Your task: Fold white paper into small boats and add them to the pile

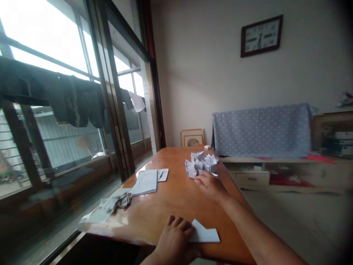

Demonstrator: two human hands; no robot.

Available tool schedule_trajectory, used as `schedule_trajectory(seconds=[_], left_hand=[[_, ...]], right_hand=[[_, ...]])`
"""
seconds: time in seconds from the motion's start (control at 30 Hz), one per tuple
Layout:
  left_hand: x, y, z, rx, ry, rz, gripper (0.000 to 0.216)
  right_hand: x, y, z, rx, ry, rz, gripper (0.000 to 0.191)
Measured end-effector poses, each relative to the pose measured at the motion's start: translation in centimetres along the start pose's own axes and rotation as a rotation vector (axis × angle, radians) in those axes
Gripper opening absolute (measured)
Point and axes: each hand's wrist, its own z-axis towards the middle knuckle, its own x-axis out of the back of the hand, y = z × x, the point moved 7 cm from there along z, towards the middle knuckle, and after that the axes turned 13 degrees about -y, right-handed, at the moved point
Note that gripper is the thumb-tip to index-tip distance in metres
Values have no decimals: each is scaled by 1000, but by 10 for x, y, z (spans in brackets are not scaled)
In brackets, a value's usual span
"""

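Left hand (pixel 173 239) presses paper (pixel 205 234), right (pixel 210 186) touches folded-paper pile (pixel 200 165).

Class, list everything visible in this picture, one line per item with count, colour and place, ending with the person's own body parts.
wooden table: 1, orange-brown, beside the window
folded paper pieces: several, white, heaped on the table's far part
paper sheets: small stack, white, on the table near the window
crumpled cloth: 1, grey, on the table's window side
folded paper: 1, white, at the table's near edge
wall clock: 1, dark frame, on the wall
framed picture: 1, light wood frame, against the wall behind the table
spotted cloth: 1, blue with white dots, draped right of the table
left hand: 1, on the folded paper
right hand: 1, beside the heap
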Motion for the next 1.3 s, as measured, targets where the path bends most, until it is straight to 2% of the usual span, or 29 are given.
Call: schedule_trajectory(seconds=[0.13, 0.23, 0.43, 0.53, 0.63, 0.67, 0.8, 0.87, 0.97, 1.07, 1.3], left_hand=[[-15, 14, -26, 0, 32, 9, 48], [-10, 26, -46, 48, 125, 11, 31], [3, 38, -87, 166, 221, -174, 28], [1, 46, -104, 147, 180, -287, 33], [-4, 57, -120, 150, 90, -280, 33], [-6, 61, -125, 147, 65, -263, 32], [-11, 81, -147, 137, 6, -224, 32], [-14, 91, -155, 133, 16, -217, 30], [-16, 104, -166, 126, 69, -200, 22], [-13, 116, -175, 119, 98, -168, 22], [5, 140, -197, 53, 66, -162, 22]], right_hand=[[14, -29, -35, 44, 50, 157, 28], [16, -55, -71, 58, 27, 333, 31], [12, -86, -132, -21, -23, 515, 35], [5, -100, -150, -30, -108, 483, 40], [-1, -126, -165, 24, -220, 325, 49], [-4, -137, -170, 52, -264, 261, 47], [-22, -171, -195, 97, -460, 84, 17], [-29, -181, -207, 94, -520, 58, 17], [-33, -193, -221, 96, -544, 60, 16], [-26, -201, -233, 102, -521, 56, 16], [0, -205, -263, 133, -468, 174, 19]])
